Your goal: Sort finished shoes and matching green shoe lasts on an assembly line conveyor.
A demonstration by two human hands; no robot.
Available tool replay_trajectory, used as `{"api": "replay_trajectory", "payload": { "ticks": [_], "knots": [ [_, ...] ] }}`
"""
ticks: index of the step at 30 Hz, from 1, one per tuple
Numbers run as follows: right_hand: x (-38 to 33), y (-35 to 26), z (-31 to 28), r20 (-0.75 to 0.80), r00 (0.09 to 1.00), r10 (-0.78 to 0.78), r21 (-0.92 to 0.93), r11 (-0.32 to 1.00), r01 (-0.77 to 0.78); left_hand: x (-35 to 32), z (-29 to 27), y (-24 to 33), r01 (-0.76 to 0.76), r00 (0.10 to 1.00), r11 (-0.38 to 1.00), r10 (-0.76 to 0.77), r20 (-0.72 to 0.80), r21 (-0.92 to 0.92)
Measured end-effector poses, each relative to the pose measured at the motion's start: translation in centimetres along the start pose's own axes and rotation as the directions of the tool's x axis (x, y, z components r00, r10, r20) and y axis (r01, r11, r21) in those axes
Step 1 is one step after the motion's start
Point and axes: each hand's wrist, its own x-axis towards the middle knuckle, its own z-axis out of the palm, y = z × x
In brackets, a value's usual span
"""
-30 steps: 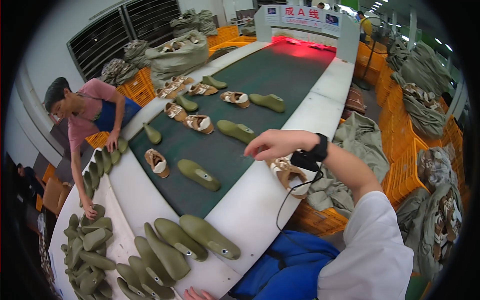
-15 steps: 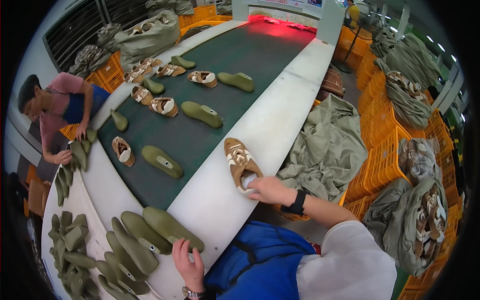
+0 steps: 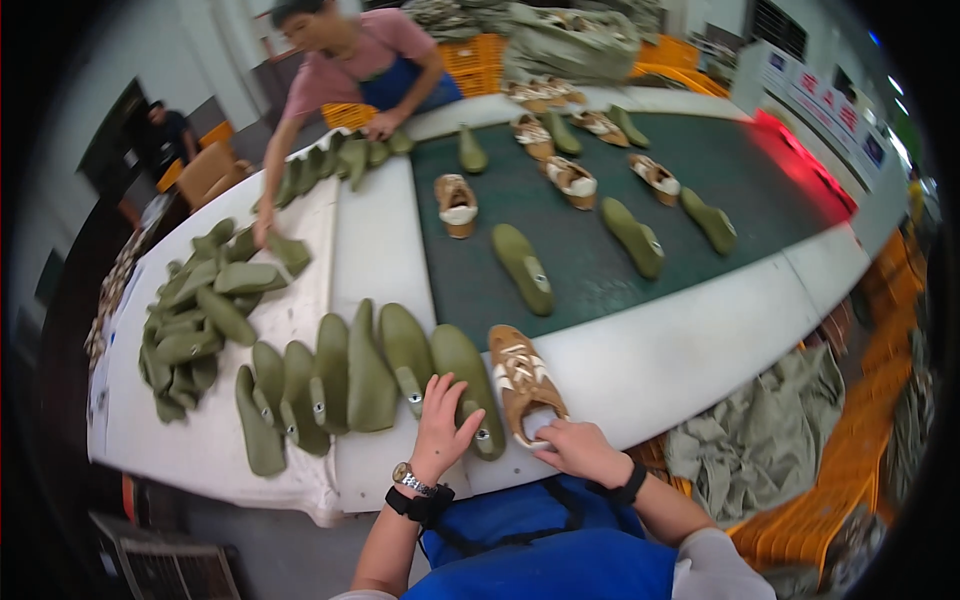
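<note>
And the right hand [image 3: 583, 452] has the brown shoe [image 3: 522, 378] by its heel, thumb and fingers closed around the rim of the opening, toe pointing away, there on the white counter [image 3: 660, 365] at the near edge of the green belt [image 3: 582, 275]! Just beside it, the left hand [image 3: 445, 425] spreads its fingers loose over the nearest green foot mould [image 3: 462, 365], nothing clasped. More moulds line up leftward, and across the counter a co-worker [image 3: 355, 75] reaches to a heap [image 3: 195, 310] of them.
</note>
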Motion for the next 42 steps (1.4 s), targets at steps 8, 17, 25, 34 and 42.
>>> {"api": "replay_trajectory", "payload": {
  "ticks": [8, 17, 25, 34, 42],
  "knots": [
    [-0.1, -0.1, 0.4, 0.018, 1.000, -0.016, 0.000, 1.000, 0.016, -2.3, -3.9, -8.3, 0.243, 0.951, 0.677, -0.306, -0.035, 0.695],
    [0.5, -0.7, -0.7, -0.001, 1.000, -0.026, -0.023, 0.999, 0.026, -0.1, -6.1, -9.3, 0.632, 0.747, 0.626, -0.649, -0.145, 0.457],
    [4.9, -5.5, -3.3, -0.210, 0.963, -0.168, -0.033, 0.986, 0.165, -3.3, -5.7, -12.1, 0.521, 0.793, 0.733, -0.605, -0.069, -0.437],
    [9.1, -6.2, 3.5, -0.069, 0.983, -0.172, -0.155, 0.975, 0.159, 2.8, -5.0, -7.5, 0.314, 0.949, 0.886, -0.294, -0.112, 0.340],
    [9.9, -7.5, 3.1, 0.032, 0.999, -0.020, -0.199, 0.980, 0.026, 2.4, -5.0, -8.3, 0.210, 0.977, 0.918, -0.211, -0.036, 0.336]
  ]
}}
